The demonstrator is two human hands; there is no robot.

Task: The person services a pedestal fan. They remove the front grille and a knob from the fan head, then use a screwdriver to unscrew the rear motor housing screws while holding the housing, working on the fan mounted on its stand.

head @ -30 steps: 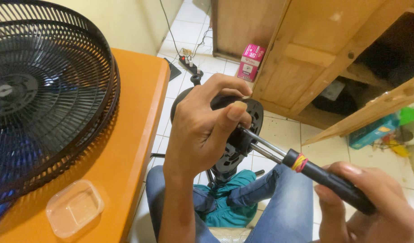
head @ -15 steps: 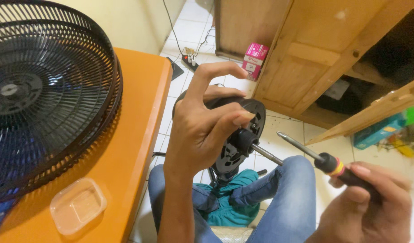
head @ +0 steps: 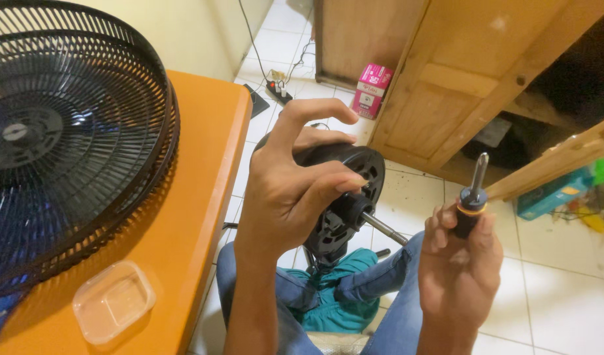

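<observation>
At frame centre your left hand (head: 295,190) grasps one round black plastic fan motor housing (head: 345,197) above your lap; your right hand (head: 456,263) clenches one black-handled screwdriver (head: 471,197), tip up; one black fan grille (head: 65,138) lies upper left

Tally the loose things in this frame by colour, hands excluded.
Black: 3 - fan motor housing, fan grille, screwdriver
Pink: 1 - small carton
Clear: 1 - plastic lid
Teal: 1 - cloth
Total: 6
</observation>
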